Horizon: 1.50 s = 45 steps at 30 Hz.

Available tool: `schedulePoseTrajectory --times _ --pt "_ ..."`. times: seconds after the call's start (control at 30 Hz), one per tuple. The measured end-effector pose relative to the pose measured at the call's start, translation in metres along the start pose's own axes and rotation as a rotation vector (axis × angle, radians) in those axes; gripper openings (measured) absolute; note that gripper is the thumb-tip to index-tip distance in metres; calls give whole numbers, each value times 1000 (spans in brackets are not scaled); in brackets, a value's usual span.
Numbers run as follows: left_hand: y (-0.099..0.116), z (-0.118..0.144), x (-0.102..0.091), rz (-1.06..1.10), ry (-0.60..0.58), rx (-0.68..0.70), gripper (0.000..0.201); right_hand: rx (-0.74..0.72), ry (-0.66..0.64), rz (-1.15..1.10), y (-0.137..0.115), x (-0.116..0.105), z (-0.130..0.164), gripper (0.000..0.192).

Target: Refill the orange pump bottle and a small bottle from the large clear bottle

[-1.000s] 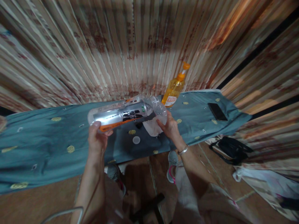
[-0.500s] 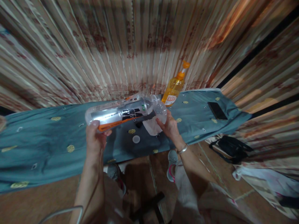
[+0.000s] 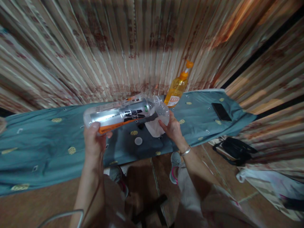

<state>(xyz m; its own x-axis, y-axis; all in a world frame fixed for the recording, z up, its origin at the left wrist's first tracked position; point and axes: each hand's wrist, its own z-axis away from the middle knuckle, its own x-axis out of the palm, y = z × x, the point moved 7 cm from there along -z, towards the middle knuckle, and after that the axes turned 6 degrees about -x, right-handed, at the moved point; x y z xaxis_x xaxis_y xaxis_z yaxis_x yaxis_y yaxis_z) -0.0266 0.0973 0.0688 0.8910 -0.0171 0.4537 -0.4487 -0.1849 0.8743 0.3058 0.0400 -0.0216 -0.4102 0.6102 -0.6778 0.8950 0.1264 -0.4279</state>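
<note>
My left hand (image 3: 93,141) grips the base of a large clear plastic bottle (image 3: 118,115) with a black and orange label, held nearly level above the board. Its open mouth points right into a small clear plastic cup (image 3: 159,122), which my right hand (image 3: 173,129) holds tilted toward it. A white bottle cap (image 3: 138,141) lies on the blue patterned cover of the ironing board (image 3: 47,148) just below the bottle.
An orange pump bottle (image 3: 177,87) stands at the board's far edge, next to the cup. A black phone (image 3: 221,111) lies near the board's right end. A black bag (image 3: 234,148) sits on the floor at right. Striped curtains hang behind.
My left hand has raised the bottle's base slightly and shifted it left, tipping the bottle more toward the cup. My right hand and the cup stay put.
</note>
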Motion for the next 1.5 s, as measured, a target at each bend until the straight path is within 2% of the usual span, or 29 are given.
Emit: schedulePoseTrajectory --times 0.4,0.8,1.13,1.3,1.5 --pt "2 4 0 -43 -5 24 80 5 -12 2 1 1 0 73" --pt "4 5 -2 -46 21 9 69 -5 -3 16 0 1 1 74" --pt "2 4 -5 -58 36 6 73 14 -24 0 2 1 1 74" --pt "3 5 -5 -72 21 21 65 6 -21 -19 3 0 2 71" --pt "4 6 -4 -81 -14 56 66 -4 -24 -18 1 0 2 70"
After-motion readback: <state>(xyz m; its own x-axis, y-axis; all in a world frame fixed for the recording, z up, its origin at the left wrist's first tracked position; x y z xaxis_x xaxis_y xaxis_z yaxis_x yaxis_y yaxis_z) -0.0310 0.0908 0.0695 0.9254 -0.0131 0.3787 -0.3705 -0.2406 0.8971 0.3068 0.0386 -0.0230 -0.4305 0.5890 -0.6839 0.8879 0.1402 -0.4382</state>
